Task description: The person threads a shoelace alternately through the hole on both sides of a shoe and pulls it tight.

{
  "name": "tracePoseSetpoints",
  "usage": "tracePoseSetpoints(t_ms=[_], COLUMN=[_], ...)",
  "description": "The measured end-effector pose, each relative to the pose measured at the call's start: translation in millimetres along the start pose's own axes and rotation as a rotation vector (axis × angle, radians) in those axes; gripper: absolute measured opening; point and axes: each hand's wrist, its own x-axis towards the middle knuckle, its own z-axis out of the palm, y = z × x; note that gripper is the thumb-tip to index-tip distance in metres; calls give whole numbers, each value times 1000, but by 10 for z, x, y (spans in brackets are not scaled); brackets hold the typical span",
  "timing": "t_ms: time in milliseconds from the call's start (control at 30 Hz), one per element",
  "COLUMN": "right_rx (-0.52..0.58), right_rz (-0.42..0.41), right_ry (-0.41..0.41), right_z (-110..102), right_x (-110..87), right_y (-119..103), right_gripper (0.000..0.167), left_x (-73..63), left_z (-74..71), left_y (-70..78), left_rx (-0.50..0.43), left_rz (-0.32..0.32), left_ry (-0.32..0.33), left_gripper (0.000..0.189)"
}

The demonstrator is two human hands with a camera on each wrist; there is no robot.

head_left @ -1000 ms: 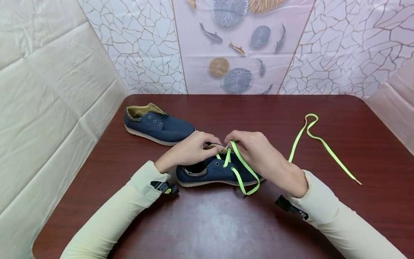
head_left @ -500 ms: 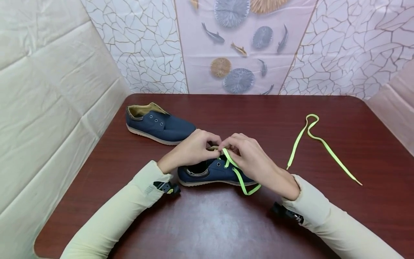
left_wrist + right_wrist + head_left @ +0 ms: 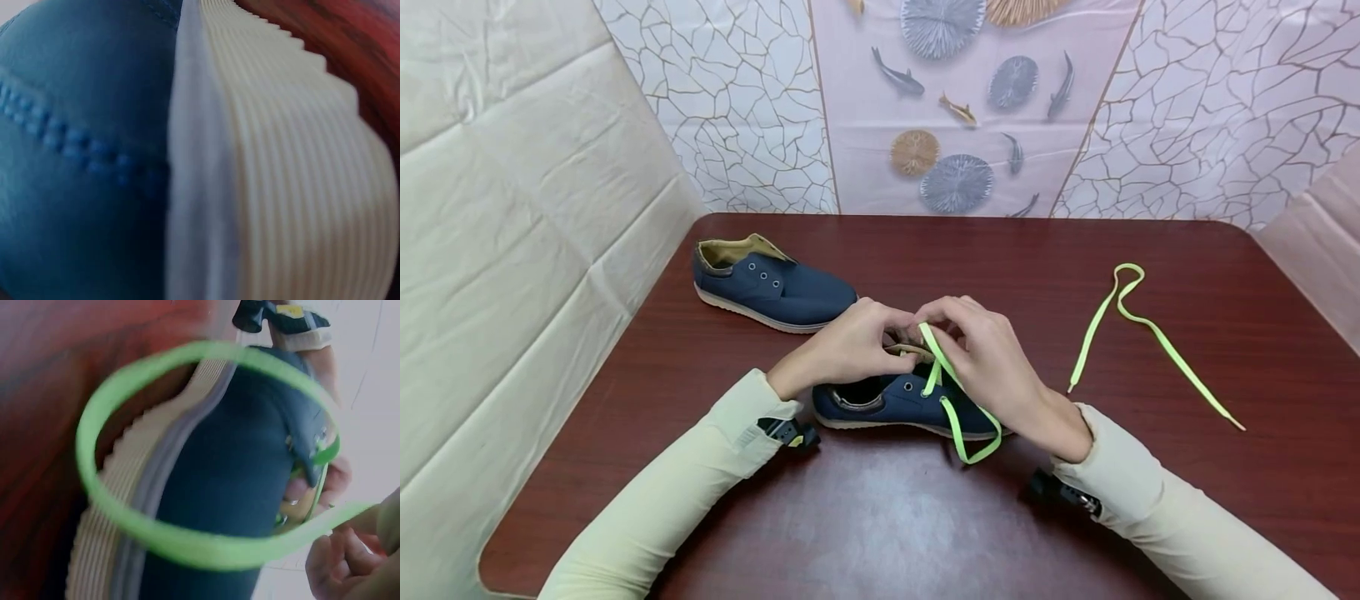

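Observation:
A navy shoe (image 3: 880, 404) with a pale sole stands at the middle of the table, toe to the right. Its tan-lined tongue (image 3: 912, 352) is raised, and my left hand (image 3: 846, 350) holds the shoe there between thumb and fingers. A neon-green shoelace (image 3: 957, 429) runs through some of the shoe's eyelets and hangs in a loop down the near side. My right hand (image 3: 992, 358) pinches the lace above the eyelets, close to the left fingertips. The right wrist view shows the lace loop (image 3: 187, 550) across the shoe's toe. Close up, the left wrist view has only the shoe's side (image 3: 81, 206) and ribbed sole.
A second navy shoe (image 3: 812, 296), unlaced, stands behind the left hand. Another green lace (image 3: 1157, 333) lies bent on the right of the dark red table (image 3: 880, 533). A patterned backdrop (image 3: 745, 108) rises behind the table's far edge.
The right hand moved down and left to the left fingertips, then slightly back up with the lace. The lace stretch above the eyelets is raised again. The left hand hardly shifted.

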Motion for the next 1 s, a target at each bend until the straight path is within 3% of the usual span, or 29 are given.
tracePoseSetpoints(t_ms=[133, 333, 467, 667, 767, 1000], right_rx=[-14, 51, 122, 329, 403, 443], right_rz=[79, 272, 376, 532, 578, 602], right_ry=[12, -85, -131, -113, -117, -152], right_z=[10, 74, 119, 110, 113, 132], right_x=[13, 10, 3, 15, 14, -5], right_y=[94, 253, 318, 325, 309, 311], right_gripper=[12, 9, 10, 13, 14, 14], left_x=[1, 5, 3, 25, 25, -1], left_z=[3, 9, 3, -20, -17, 16], left_y=[-11, -24, -2, 49, 52, 21], left_rx=[-19, -28, 6, 23, 16, 12], left_rz=[17, 12, 13, 17, 10, 5], left_ry=[-1, 20, 27, 23, 23, 32], left_gripper=[9, 9, 8, 8, 8, 9])
